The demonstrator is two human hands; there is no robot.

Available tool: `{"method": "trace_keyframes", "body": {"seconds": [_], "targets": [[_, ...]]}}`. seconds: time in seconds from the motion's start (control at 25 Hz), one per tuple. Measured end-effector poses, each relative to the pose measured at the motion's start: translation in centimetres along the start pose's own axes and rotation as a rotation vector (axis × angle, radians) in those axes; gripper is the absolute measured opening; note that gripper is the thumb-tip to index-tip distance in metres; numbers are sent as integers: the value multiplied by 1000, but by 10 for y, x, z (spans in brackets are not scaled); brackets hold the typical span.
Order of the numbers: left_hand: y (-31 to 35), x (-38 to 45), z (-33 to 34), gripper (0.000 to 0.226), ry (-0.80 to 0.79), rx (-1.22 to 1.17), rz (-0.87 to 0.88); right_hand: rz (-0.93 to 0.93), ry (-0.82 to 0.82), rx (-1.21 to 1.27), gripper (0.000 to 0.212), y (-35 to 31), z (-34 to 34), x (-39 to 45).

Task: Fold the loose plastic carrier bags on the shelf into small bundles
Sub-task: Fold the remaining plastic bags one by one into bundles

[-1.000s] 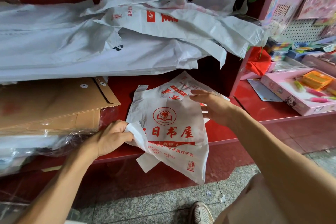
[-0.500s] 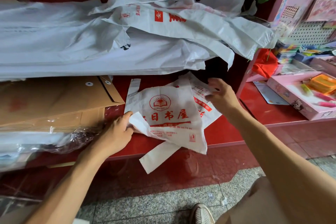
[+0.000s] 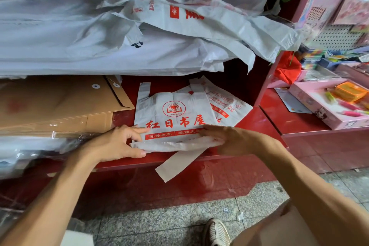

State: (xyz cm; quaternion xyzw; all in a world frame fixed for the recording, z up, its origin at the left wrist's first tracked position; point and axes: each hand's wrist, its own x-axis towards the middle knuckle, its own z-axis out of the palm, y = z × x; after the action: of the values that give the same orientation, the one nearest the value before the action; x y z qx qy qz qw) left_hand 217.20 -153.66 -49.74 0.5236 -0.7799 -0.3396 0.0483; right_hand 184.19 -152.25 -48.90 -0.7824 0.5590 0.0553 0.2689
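A white carrier bag [image 3: 173, 114] with red print lies flat on the red shelf [image 3: 251, 124], its handles pointing to the back. Its bottom edge is folded up along the shelf's front. My left hand [image 3: 117, 144] pinches the left end of that fold between thumb and fingers. My right hand [image 3: 225, 138] lies flat with straight fingers on the fold's right end. A white strip [image 3: 179, 164] hangs over the shelf edge. A second printed bag [image 3: 227, 104] lies under the first at its right.
A big heap of loose white bags [image 3: 139, 36] fills the back of the shelf. Brown envelopes [image 3: 56, 104] in clear wrap are stacked at the left. A pink box [image 3: 327, 106] with small items sits on the right-hand shelf. Grey stone floor and my shoe [image 3: 216, 232] are below.
The bag has been laid flat on the shelf and its bottom edge turned up. My right hand has come from the bag's far right corner down to the front fold.
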Motion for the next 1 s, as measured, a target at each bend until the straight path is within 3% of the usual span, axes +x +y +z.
{"method": "trace_keyframes", "body": {"seconds": [0.08,0.12,0.2,0.32,0.4,0.52,0.68,0.76,0.84,0.88,0.96,1.0], "targets": [[-8,3,1,19,74,-45,-25,6,129,211,29,5,-9,-5],[-9,5,1,16,155,-98,-45,33,214,318,23,7,-11,-5],[-4,8,6,14,336,-273,-103,116,372,437,40,12,-11,1],[5,16,20,40,498,-392,-201,195,525,462,39,14,-5,16],[5,20,28,41,549,-298,-207,226,584,394,40,14,1,27],[9,23,31,16,626,-40,-211,267,664,209,34,9,8,38],[8,26,32,62,652,-63,-254,343,698,76,23,4,10,44],[8,27,33,73,728,151,-145,393,672,71,18,4,9,46],[9,33,39,77,684,436,42,432,713,30,18,-1,9,46],[12,36,41,79,589,458,114,383,786,-47,24,-3,10,48],[20,42,44,79,402,367,166,98,845,-188,40,-13,17,51],[22,44,44,75,333,317,185,-47,741,-213,48,-19,22,53]]}}
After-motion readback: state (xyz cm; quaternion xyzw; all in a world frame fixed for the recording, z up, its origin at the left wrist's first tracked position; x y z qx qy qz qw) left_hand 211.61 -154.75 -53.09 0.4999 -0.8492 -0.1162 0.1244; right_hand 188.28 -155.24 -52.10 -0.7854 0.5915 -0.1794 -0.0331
